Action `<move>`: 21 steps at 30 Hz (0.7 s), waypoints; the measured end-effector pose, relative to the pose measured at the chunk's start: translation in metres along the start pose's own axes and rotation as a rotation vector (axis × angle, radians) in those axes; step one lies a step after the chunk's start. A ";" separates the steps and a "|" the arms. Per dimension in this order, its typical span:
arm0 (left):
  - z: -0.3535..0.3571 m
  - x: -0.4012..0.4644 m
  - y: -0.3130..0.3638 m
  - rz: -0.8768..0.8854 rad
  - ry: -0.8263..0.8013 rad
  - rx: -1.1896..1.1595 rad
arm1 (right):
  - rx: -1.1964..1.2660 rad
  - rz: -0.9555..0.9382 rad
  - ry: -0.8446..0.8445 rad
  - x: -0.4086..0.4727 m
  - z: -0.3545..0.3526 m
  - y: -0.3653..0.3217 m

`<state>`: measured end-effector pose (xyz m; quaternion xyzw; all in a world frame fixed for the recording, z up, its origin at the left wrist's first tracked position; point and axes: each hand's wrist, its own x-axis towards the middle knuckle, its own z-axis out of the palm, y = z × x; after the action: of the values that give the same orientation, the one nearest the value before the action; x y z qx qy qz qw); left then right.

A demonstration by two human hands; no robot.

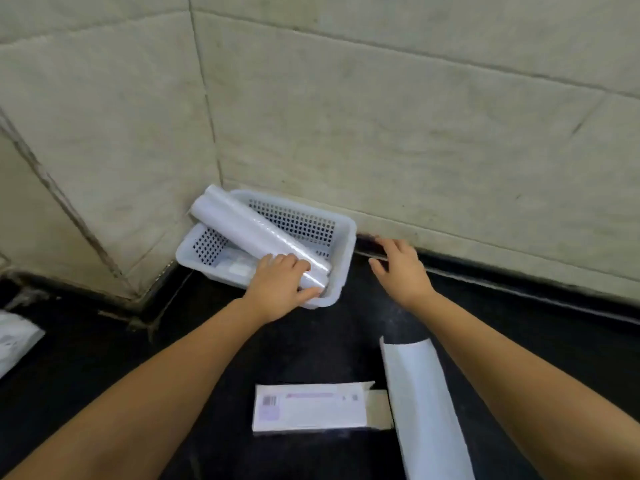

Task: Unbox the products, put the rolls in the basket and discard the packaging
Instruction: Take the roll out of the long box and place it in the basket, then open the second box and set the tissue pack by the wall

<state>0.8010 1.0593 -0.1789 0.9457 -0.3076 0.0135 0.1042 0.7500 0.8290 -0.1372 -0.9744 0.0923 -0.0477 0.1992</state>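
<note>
A white perforated basket (pixel 341 233) sits in the corner against the tiled wall. A long white roll (pixel 249 230) lies slanted across it, its far end sticking out over the back-left rim. My left hand (pixel 280 289) grips the roll's near end over the basket's front rim. My right hand (pixel 401 271) hovers to the right of the basket, fingers spread, holding nothing. Small white items rest on the basket's bottom, partly hidden by the roll. An opened white box (pixel 311 408) lies flat on the dark counter between my forearms.
A curled white sheet or sleeve (pixel 422 403) lies on the counter under my right forearm. A white package (pixel 14 341) shows at the left edge. Beige tiled walls (pixel 415 116) meet in the corner behind the basket. The counter (pixel 207 341) is dark.
</note>
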 end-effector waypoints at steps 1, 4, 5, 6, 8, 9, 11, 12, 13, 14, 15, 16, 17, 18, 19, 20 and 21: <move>-0.002 0.011 0.021 0.032 0.034 -0.036 | -0.006 0.047 0.017 -0.015 -0.009 0.018; -0.001 0.039 0.099 0.151 0.096 -0.161 | -0.035 0.194 0.061 -0.064 -0.035 0.077; 0.001 0.045 0.126 0.198 0.088 -0.183 | -0.040 0.250 0.073 -0.082 -0.044 0.097; 0.005 0.049 0.155 0.247 0.071 -0.202 | -0.042 0.305 0.081 -0.101 -0.053 0.118; 0.013 0.053 0.212 0.342 0.028 -0.222 | -0.047 0.399 0.098 -0.140 -0.071 0.158; 0.017 0.053 0.240 0.387 0.007 -0.219 | -0.052 0.443 0.111 -0.160 -0.080 0.177; 0.026 0.051 0.295 0.482 -0.030 -0.195 | -0.053 0.532 0.152 -0.201 -0.099 0.215; 0.031 0.048 0.323 0.531 -0.046 -0.183 | -0.052 0.575 0.175 -0.222 -0.108 0.235; 0.035 0.046 0.350 0.577 -0.063 -0.173 | -0.053 0.616 0.197 -0.242 -0.118 0.254; 0.039 0.045 0.378 0.621 -0.078 -0.165 | -0.054 0.656 0.218 -0.263 -0.128 0.274; 0.043 0.043 0.406 0.663 -0.088 -0.159 | -0.056 0.692 0.234 -0.283 -0.138 0.294; 0.048 0.042 0.435 0.703 -0.092 -0.154 | -0.060 0.724 0.247 -0.303 -0.148 0.315; 0.053 0.041 0.464 0.735 -0.097 -0.149 | -0.066 0.752 0.260 -0.323 -0.158 0.336; 0.060 0.040 0.495 0.759 -0.103 -0.147 | -0.075 0.776 0.272 -0.342 -0.169 0.358; 0.067 0.038 0.526 0.774 -0.115 -0.151 | -0.083 0.799 0.283 -0.361 -0.180 0.379; 0.076 0.034 0.557 0.784 -0.133 -0.159 | -0.088 0.826 0.291 -0.379 -0.190 0.401; 0.086 0.030 0.587 0.790 -0.156 -0.166 | -0.097 0.857 0.292 -0.397 -0.200 0.422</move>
<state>0.4791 0.5615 -0.1493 0.7413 -0.6542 -0.0443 0.1432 0.2682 0.4505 -0.1439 -0.8397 0.5164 -0.0933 0.1398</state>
